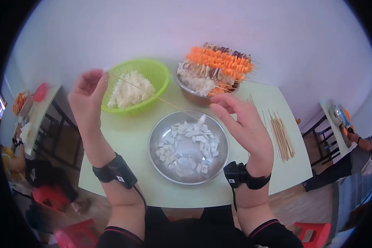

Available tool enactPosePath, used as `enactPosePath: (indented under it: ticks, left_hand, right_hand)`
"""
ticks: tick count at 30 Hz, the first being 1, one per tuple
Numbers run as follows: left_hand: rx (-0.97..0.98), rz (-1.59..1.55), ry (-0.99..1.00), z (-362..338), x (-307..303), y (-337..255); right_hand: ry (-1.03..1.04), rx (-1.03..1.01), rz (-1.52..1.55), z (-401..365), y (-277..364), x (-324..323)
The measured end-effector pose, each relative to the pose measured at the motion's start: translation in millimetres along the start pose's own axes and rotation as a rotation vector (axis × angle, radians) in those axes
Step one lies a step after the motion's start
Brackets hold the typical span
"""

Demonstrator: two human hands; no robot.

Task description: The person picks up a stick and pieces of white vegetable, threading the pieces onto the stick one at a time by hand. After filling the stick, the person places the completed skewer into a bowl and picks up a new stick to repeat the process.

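A thin bamboo skewer [163,100] slants across the middle, its upper end pinched between the thumb and fingers of my left hand [88,91]. On its lower end, above the bowl, sits a small white piece [201,120]. My right hand [240,118] hovers just right of that piece, thumb and forefinger slightly apart, with nothing visible between them. Below lies a round metal bowl [152,167] with many cut white pieces [190,131] spread round its bottom. Behind my left hand stands a green colander [163,78] with a heap of white pieces [130,91].
A metal basin [190,96] at the back holds loaded skewers [219,64] with orange, white and purple pieces. Bare skewers [282,138] lie on the table [252,182] at right. Other people work at side tables; red stools [314,233] stand on the floor.
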State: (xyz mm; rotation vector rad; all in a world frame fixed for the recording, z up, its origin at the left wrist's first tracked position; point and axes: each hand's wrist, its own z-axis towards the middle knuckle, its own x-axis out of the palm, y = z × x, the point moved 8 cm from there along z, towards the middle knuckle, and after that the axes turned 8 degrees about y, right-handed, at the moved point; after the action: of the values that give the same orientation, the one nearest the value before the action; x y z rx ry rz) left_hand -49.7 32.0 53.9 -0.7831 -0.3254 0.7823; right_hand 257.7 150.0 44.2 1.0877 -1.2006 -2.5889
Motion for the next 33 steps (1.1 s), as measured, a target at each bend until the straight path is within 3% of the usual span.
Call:
enactPosePath:
  ticks: [2, 6, 8, 11, 18, 26, 33]
  left_hand:
    - [-0.011, -0.028, -0.013, -0.7, -3.9, 2.1]
    - [-0.019, -0.067, -0.061, 2.7, -18.8, 8.3]
    - [-0.036, -0.063, -0.092, 3.3, -23.0, 10.7]
    - [-0.026, -0.087, -0.08, 3.1, -20.4, 11.0]
    - [-0.031, -0.116, -0.076, 3.4, -16.5, 11.3]
    - [-0.054, -0.146, -0.035, 5.1, -16.6, 16.9]
    - [-0.061, -0.135, -0.052, 4.9, -20.2, 16.7]
  right_hand:
    - [0.156, 0.041, 0.047, -0.6, -4.3, 8.6]
    - [0.268, 0.08, 0.033, -1.5, -1.8, 19.0]
    - [0.289, -0.014, 0.079, -2.0, 8.9, 22.0]
    - [0.243, -0.045, 0.201, -3.4, 12.5, 22.6]
    - [0.228, -0.041, 0.102, -6.2, 32.0, 19.3]
    - [0.321, -0.01, 0.431, -11.4, 32.5, 27.0]
    - [0.223, -0.104, 0.253, -7.6, 40.4, 28.4]
